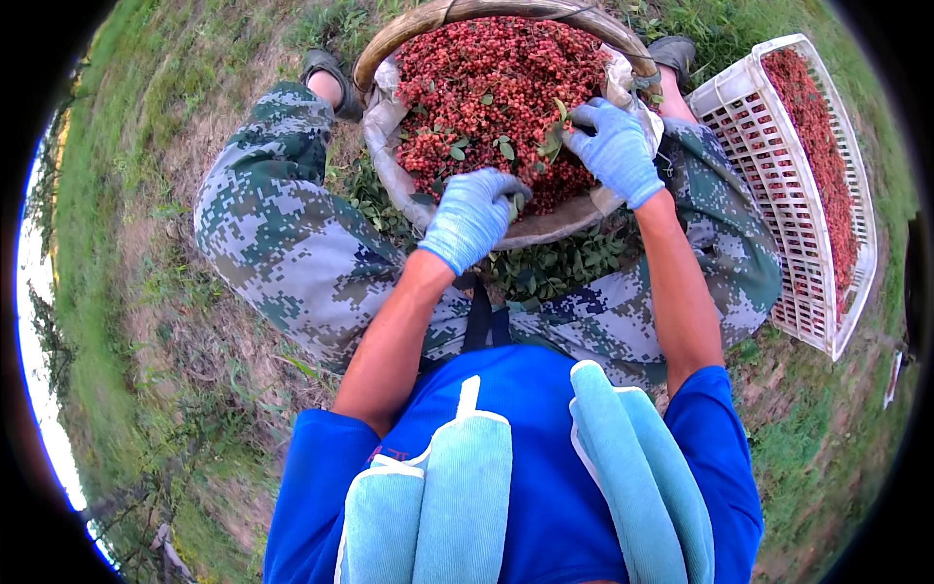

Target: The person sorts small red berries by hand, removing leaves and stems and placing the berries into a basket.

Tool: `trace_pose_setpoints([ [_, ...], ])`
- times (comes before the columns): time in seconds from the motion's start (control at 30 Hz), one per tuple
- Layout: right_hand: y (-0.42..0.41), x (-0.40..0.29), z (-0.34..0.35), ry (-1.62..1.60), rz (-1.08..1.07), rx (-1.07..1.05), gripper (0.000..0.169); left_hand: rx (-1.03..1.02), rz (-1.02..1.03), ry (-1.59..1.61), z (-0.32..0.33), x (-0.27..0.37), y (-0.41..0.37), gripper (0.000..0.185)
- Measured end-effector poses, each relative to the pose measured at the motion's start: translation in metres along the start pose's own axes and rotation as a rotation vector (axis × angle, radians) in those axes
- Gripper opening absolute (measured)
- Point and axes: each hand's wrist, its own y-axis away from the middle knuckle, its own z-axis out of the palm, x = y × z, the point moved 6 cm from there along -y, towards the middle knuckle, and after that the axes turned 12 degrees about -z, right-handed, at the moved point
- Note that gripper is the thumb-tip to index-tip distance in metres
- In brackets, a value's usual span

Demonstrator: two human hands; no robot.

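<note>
A round basket (554, 232) lined with pale plastic sheeting (385, 124) stands between my legs, under an arched wooden handle (503, 10). Clusters of small red berries (496, 80), apparently Sichuan peppercorns, fill it, with green leaves mixed in. My left hand (471, 215), in a light-blue knit glove, is over the basket's near rim and pinches a small green leaf (517, 207). Gloved the same way, my right hand (616, 150) reaches over the right side, its thumb and fingers on a green leaf sprig (551, 142). The glove partly hides the fingertips.
To my right, a tilted white slatted plastic crate (759, 153) holds more red berries (817, 160). Dropped green leaves (562, 266) cover the ground below the basket. My camouflage-trousered legs (292, 219) flank the basket. Grass and bare soil (175, 292) surround me.
</note>
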Motion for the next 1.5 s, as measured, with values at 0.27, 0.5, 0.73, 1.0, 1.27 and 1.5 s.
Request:
trace_pose_setpoints([
  [0.27,0.002,-0.001,0.001,-0.138,0.059,-0.007,0.035,-0.311,-0.308,0.842,0.035,-0.008,0.012,0.034],
  [0.5,0.002,-0.009,-0.001,-0.116,0.058,0.057,0.035,-0.193,-0.214,1.134,0.02,-0.008,-0.002,0.05],
  [0.73,0.005,-0.004,0.01,-0.159,0.035,0.042,0.03,-0.252,-0.036,1.126,0.016,-0.018,-0.006,0.015],
  [1.0,0.005,-0.007,0.009,-0.188,0.059,0.026,0.032,-0.16,-0.04,1.382,0.011,-0.02,-0.018,0.022],
  [1.27,0.006,-0.016,0.014,-0.24,0.021,0.107,0.031,0.3,0.037,0.555,-0.002,0.016,-0.031,0.025],
  [1.5,0.007,-0.013,0.018,-0.725,0.267,0.059,0.035,0.248,-0.157,0.653,0.0,-0.002,-0.04,0.023],
])
